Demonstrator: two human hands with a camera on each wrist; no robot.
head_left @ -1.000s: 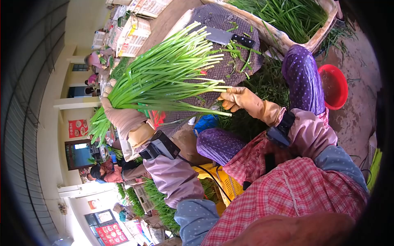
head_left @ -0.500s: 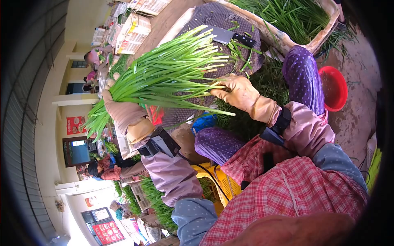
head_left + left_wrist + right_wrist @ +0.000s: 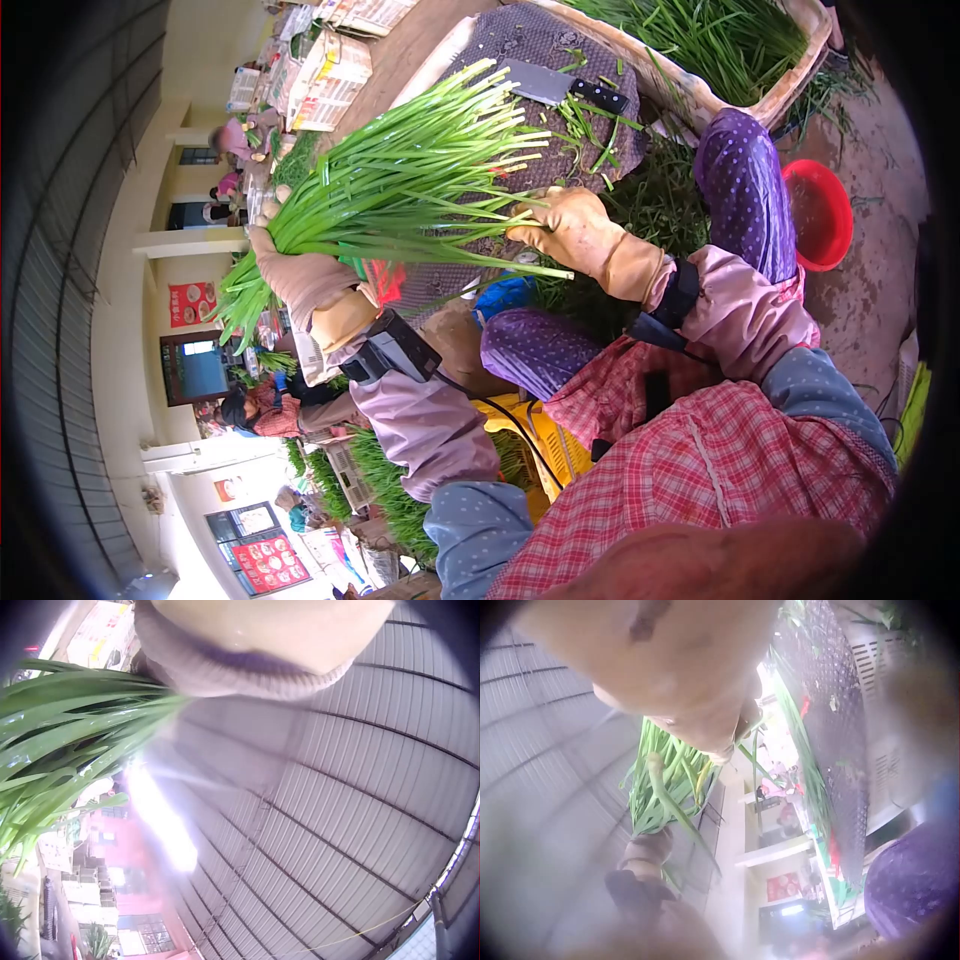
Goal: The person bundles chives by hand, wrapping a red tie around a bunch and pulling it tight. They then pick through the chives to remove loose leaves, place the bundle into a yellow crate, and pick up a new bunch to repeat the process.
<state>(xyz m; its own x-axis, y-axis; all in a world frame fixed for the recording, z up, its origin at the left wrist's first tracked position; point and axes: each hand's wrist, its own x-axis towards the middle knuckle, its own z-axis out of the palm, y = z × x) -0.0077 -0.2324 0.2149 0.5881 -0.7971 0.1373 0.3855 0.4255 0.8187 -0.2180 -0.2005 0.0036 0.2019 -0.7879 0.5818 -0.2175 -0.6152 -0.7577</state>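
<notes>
A large bunch of long green stalks (image 3: 400, 180) is gripped around its leafy part by the gloved left hand (image 3: 308, 285), its pale cut ends fanning out to the right. The gloved right hand (image 3: 590, 238) pinches thin stalks at the lower side of those ends. In the right wrist view the right hand (image 3: 682, 667) covers its own fingertips, with the bunch (image 3: 667, 776) beyond. The left wrist view has leaves (image 3: 67, 735) hanging beside the left glove (image 3: 255, 645). A cleaver (image 3: 540, 82) with a black handle lies on the dark textured mat (image 3: 490, 45).
Green trimmings lie by the cleaver. A tub (image 3: 690, 95) of green stalks stands at the top right, a red basin (image 3: 820, 215) on the floor at right. A yellow crate (image 3: 545, 440) is beside the knees. Other people and white boxes (image 3: 328, 82) are further off.
The right hand has moved left and slightly up, closer into the stalk ends, and its back now faces the camera more. The left hand keeps its grip, nearly in place. The cleaver has not moved.
</notes>
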